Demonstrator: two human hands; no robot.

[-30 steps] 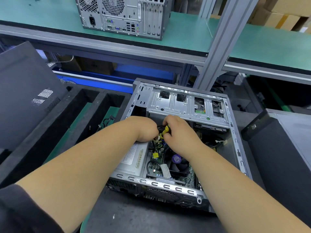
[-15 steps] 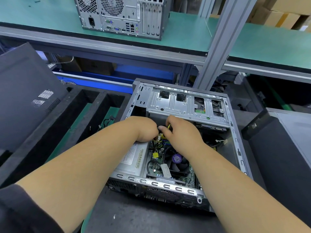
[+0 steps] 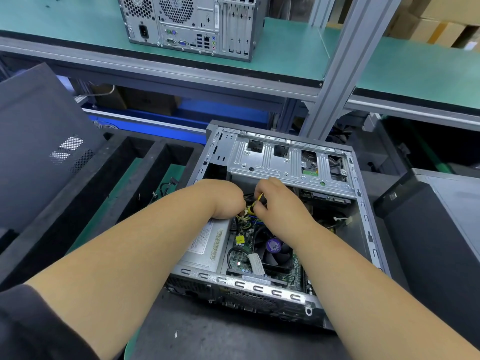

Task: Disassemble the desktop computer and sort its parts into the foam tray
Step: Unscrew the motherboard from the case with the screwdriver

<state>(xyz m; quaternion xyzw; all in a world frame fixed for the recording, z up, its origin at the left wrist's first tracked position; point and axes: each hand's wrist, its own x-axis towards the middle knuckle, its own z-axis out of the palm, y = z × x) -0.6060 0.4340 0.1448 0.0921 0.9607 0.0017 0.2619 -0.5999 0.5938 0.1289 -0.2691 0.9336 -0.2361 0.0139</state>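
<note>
The open desktop case lies on its side in front of me, showing the motherboard, the CPU fan, the silver power supply and the drive cage. Both hands reach into the case under the cage. My right hand pinches a yellow and black wire bundle. My left hand is curled right beside it at the same bundle; its fingers are hidden, so its grip cannot be made out. The black foam tray lies left of the case with a small cable in one slot.
A black side panel leans at the left over the tray. Another dark case stands at the right. A second computer tower sits on the green shelf above, and an aluminium post rises behind the case.
Both hands stay at the wire bundle. My right hand has shifted slightly, and the yellow wires show between the hands again after being mostly covered half a second ago.
</note>
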